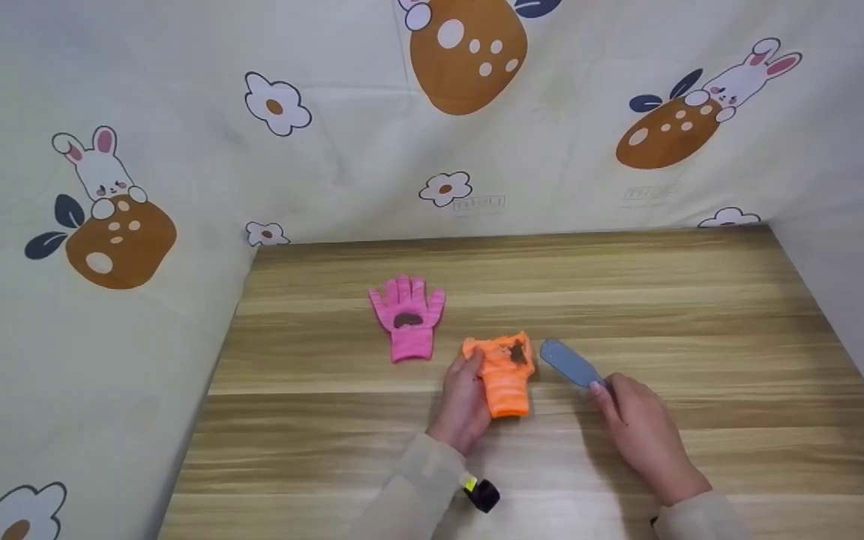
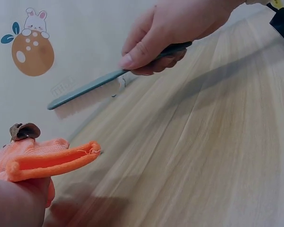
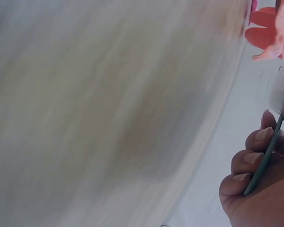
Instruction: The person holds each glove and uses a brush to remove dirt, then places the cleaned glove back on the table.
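Note:
An orange knit glove [image 1: 507,386] is gripped in my left hand [image 1: 463,405], thumb on top and cuff toward me. On its upper right sits a dark brown clump [image 1: 517,352], which stands up from the fabric in the left wrist view. My right hand [image 1: 646,435] holds a grey-blue brush [image 1: 568,364] by its handle. Pale bristles [image 2: 87,100] point down in the left wrist view, and the brush head is just right of the glove, apart from it. A pink glove [image 1: 411,341] with a dark brown patch [image 1: 407,320] lies flat, palm area up, behind my left hand.
The wood-grain table [image 1: 312,435] runs back to a pale cloth wall [image 1: 349,172] printed with rabbits and flowers. More cloth rises along the left and right sides. A small black device [image 1: 483,495] with a yellow tag is at my left wrist.

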Demonstrator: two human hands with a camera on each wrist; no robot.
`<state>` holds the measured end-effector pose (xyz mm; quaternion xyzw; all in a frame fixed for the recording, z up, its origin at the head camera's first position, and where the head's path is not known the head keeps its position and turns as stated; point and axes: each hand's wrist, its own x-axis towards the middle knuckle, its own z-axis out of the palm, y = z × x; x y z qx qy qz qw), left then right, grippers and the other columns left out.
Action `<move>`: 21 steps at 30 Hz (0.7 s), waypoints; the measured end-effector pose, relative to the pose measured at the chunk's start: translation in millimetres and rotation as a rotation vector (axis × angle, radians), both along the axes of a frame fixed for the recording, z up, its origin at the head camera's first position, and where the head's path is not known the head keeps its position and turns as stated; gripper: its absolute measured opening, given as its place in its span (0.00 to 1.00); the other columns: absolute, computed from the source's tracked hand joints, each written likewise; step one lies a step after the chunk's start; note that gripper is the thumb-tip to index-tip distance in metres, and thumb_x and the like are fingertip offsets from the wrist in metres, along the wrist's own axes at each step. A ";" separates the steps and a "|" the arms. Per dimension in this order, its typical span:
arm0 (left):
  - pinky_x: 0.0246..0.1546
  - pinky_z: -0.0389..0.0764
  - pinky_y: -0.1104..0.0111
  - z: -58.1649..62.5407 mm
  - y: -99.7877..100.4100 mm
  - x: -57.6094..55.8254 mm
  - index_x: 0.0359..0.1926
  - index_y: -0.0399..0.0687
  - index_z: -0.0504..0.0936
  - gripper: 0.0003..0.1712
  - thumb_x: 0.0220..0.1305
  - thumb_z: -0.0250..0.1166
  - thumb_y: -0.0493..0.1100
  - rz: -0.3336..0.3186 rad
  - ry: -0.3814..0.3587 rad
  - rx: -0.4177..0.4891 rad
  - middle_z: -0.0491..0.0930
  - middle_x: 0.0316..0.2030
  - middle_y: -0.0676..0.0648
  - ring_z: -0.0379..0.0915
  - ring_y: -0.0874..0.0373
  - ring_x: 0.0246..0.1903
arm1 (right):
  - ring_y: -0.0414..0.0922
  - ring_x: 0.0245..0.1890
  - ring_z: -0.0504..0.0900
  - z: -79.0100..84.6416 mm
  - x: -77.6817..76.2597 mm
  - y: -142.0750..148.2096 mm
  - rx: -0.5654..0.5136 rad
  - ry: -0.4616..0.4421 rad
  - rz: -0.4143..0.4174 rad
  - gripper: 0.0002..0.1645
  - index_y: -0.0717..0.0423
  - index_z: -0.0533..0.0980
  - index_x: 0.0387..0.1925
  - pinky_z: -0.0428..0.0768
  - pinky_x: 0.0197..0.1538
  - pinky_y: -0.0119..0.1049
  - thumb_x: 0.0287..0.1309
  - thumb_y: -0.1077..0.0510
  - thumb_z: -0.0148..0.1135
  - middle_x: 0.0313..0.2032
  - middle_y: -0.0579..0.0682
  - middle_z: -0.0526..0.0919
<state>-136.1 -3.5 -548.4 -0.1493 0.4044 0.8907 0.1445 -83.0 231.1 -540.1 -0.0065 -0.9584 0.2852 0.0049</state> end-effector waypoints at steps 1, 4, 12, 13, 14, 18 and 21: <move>0.59 0.79 0.66 -0.2 0.9 0.7 0.75 0.36 0.56 0.28 0.81 0.45 0.44 -0.008 0.006 0.008 0.76 0.59 0.43 0.75 0.57 0.56 | 0.45 0.29 0.70 1.3 -0.6 -2.9 -0.005 0.007 0.001 0.23 0.58 0.76 0.40 0.69 0.35 0.38 0.76 0.42 0.48 0.27 0.49 0.74; 0.53 0.82 0.65 -1.4 3.1 2.7 0.70 0.35 0.61 0.25 0.81 0.44 0.45 -0.036 0.027 0.015 0.79 0.53 0.45 0.78 0.57 0.51 | 0.45 0.29 0.70 6.2 -2.9 -13.7 -0.021 0.026 0.005 0.22 0.58 0.76 0.40 0.69 0.35 0.38 0.76 0.43 0.48 0.27 0.48 0.74; 0.56 0.80 0.65 -3.6 8.2 6.0 0.75 0.37 0.56 0.28 0.81 0.42 0.45 -0.083 0.058 0.020 0.78 0.56 0.45 0.77 0.58 0.53 | 0.43 0.28 0.68 18.4 -10.1 -43.6 -0.048 0.047 0.055 0.23 0.54 0.75 0.37 0.67 0.34 0.36 0.76 0.40 0.48 0.25 0.46 0.70; 0.59 0.79 0.65 -3.7 8.6 6.5 0.76 0.38 0.54 0.29 0.81 0.43 0.45 -0.085 0.058 0.019 0.77 0.59 0.44 0.76 0.58 0.55 | 0.43 0.28 0.68 19.1 -10.6 -46.4 -0.049 0.048 0.057 0.23 0.54 0.75 0.37 0.67 0.34 0.36 0.75 0.40 0.48 0.25 0.46 0.70; 0.61 0.78 0.64 -4.3 8.9 6.8 0.77 0.39 0.53 0.30 0.81 0.43 0.45 -0.089 0.059 0.014 0.75 0.62 0.42 0.75 0.57 0.58 | 0.43 0.28 0.68 19.5 -11.0 -48.9 -0.050 0.048 0.059 0.23 0.54 0.75 0.36 0.67 0.34 0.36 0.75 0.40 0.48 0.25 0.46 0.70; 0.65 0.76 0.58 -4.7 10.2 7.3 0.77 0.41 0.54 0.30 0.81 0.44 0.47 -0.101 0.060 0.043 0.70 0.69 0.38 0.73 0.51 0.64 | 0.44 0.29 0.68 20.0 -12.6 -56.2 -0.056 0.045 0.062 0.21 0.52 0.75 0.35 0.68 0.35 0.37 0.75 0.41 0.49 0.25 0.46 0.70; 0.62 0.79 0.56 -4.0 11.5 6.9 0.73 0.40 0.62 0.27 0.81 0.45 0.46 -0.099 0.048 0.059 0.75 0.66 0.37 0.77 0.49 0.61 | 0.44 0.30 0.68 18.7 -14.1 -58.7 -0.054 0.044 0.071 0.19 0.52 0.75 0.34 0.68 0.36 0.37 0.75 0.44 0.50 0.25 0.46 0.70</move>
